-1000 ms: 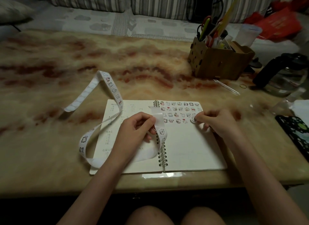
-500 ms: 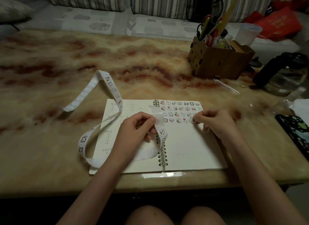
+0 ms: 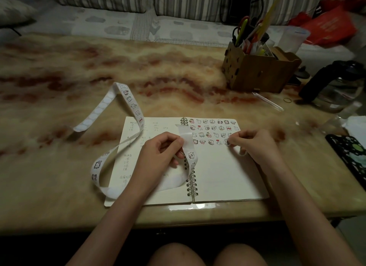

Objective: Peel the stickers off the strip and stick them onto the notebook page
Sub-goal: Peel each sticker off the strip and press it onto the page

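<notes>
Open spiral-bound notebook with cream pages (image 3: 217,176) lies flat at the near edge of the tan, red-veined marble table (image 3: 79,67), directly before the person. Long white paper sticker strip (image 3: 130,103) runs in loops from the tabletop left of the notebook, across the handwritten left page, to the wire binding; printed cartoon stickers show on some stretches, bare round blanks on others. Left hand (image 3: 160,153) is over the left page, fingers curled, thumb and fingers pinching the strip just beside the binding, the free end standing up above the fingers. Right hand (image 3: 253,145) rests on the right page, fingers curled, thumb and forefinger tips closed on a small round sticker (image 3: 226,142) at the right end of the fourth row; whether it lies fully flat on the paper cannot be told. Rows of small cartoon stickers (image 3: 213,128) fill the top of that page; the lower part is blank. At far right: brown wooden pen box (image 3: 257,71) holding pens and scissors, clear plastic pen (image 3: 267,100) near it, and glass jug with black handle (image 3: 332,87).
</notes>
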`<state>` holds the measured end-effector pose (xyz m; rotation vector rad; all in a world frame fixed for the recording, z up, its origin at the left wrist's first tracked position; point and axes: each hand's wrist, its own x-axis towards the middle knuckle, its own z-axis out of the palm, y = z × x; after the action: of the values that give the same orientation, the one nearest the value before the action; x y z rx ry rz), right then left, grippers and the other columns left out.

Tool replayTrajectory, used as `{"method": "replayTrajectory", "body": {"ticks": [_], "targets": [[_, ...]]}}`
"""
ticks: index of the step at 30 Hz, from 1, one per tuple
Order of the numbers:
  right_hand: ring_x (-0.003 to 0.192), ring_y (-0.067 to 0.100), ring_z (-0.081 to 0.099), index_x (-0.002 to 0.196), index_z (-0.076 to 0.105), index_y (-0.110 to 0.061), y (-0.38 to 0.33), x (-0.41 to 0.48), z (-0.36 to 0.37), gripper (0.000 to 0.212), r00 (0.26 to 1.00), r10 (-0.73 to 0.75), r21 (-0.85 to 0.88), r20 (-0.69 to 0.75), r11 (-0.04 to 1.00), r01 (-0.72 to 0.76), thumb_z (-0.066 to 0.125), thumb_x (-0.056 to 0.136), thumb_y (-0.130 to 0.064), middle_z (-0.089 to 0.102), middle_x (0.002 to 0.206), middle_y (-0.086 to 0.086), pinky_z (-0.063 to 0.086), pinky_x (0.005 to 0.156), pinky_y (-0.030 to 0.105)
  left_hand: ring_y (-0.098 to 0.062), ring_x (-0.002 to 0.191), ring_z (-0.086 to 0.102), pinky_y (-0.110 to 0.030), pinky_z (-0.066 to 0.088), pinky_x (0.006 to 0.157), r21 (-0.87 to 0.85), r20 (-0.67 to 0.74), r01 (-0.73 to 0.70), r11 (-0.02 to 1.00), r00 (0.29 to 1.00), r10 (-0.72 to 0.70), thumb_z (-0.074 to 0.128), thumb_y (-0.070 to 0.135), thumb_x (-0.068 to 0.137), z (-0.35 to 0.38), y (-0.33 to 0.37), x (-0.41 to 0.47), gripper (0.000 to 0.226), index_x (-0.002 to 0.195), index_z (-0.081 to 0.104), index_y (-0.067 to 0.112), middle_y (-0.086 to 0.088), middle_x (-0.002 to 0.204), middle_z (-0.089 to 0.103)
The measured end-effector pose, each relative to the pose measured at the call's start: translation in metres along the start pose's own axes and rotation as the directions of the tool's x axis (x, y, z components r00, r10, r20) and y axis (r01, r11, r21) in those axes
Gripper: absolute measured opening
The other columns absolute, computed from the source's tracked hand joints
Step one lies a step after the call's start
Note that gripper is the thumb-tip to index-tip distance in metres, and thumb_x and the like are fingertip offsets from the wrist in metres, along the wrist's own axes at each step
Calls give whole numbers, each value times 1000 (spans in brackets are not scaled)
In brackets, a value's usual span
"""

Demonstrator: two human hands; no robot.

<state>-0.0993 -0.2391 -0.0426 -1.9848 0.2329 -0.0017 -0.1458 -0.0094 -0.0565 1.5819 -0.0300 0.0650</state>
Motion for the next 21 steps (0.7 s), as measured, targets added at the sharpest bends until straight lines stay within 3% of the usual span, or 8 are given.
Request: {"method": "replayTrajectory", "body": {"ticks": [6, 14, 17, 21], "targets": [[38, 1, 43, 77, 72, -2, 2, 1, 1, 6, 1000, -2, -8, -12, 1000, 2, 69, 79, -7, 73, 77, 10, 40, 52, 21, -14, 58, 58, -22, 50, 56, -4, 1, 0, 1000, 1000, 0, 59, 13, 92, 0, 1, 0, 13, 83, 67, 7, -2, 61, 64], [38, -2, 43, 69, 70, -9, 2, 0, 5, 10, 999, -28, -54, -33, 998, 26, 68, 78, -6, 71, 71, 6, 33, 41, 10, -17, 59, 59, -24, 50, 58, 9, 0, 0, 1000, 1000, 0, 60, 14, 92, 0, -1, 0, 13, 84, 67, 7, -2, 62, 64], [41, 0, 42, 68, 69, -12, 4, -1, 8, 9, 997, -45, -107, -67, 994, 38, 70, 76, -10, 71, 68, 4, 31, 42, 15, -17, 58, 58, -24, 50, 57, 10, -1, 2, 1000, 1000, -2, 60, 14, 91, 0, -1, 1, 13, 83, 67, 8, -3, 62, 64], [42, 0, 43, 69, 67, -13, 6, -3, 9, 9, 990, -106, -153, -88, 984, 92, 74, 75, -12, 57, 54, -1, 31, 43, 13, -16, 58, 58, -23, 50, 56, 9, 0, 0, 1000, 1000, 0, 60, 13, 91, 0, 0, 1, 13, 82, 67, 7, -2, 61, 64]]}}
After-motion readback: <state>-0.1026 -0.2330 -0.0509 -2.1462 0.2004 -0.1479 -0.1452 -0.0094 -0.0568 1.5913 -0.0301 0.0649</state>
